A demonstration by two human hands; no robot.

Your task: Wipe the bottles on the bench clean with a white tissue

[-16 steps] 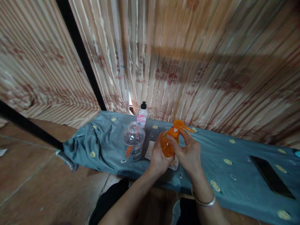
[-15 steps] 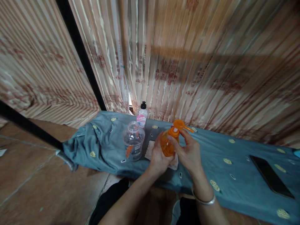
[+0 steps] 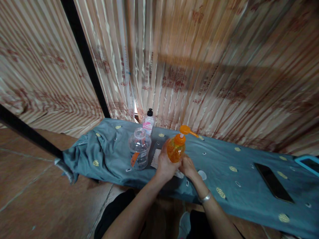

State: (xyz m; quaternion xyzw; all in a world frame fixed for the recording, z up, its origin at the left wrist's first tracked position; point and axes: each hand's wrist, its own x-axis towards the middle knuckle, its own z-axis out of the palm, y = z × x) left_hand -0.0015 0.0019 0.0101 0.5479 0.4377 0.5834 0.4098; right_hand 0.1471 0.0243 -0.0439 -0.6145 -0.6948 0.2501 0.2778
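Note:
An orange pump bottle (image 3: 176, 148) with an orange pump head stands upright above a white cloth (image 3: 156, 158) on the blue-grey cloth-covered table (image 3: 224, 166). My left hand (image 3: 164, 163) is wrapped round the bottle's left side. My right hand (image 3: 187, 167) is closed low against the bottle's base on the right. A clear open jar (image 3: 139, 148) with an orange strip inside stands just left of my left hand.
A small white bottle with a black cap (image 3: 148, 122) stands behind the jar by the striped curtain (image 3: 199, 66). A black phone (image 3: 272, 182) lies at the right, a light blue object (image 3: 307, 163) beyond it. A small white disc (image 3: 202, 175) lies near my right wrist.
My right hand has dropped from the pump neck down to the bottle's base. The pump head now stands clear. The view has shifted slightly.

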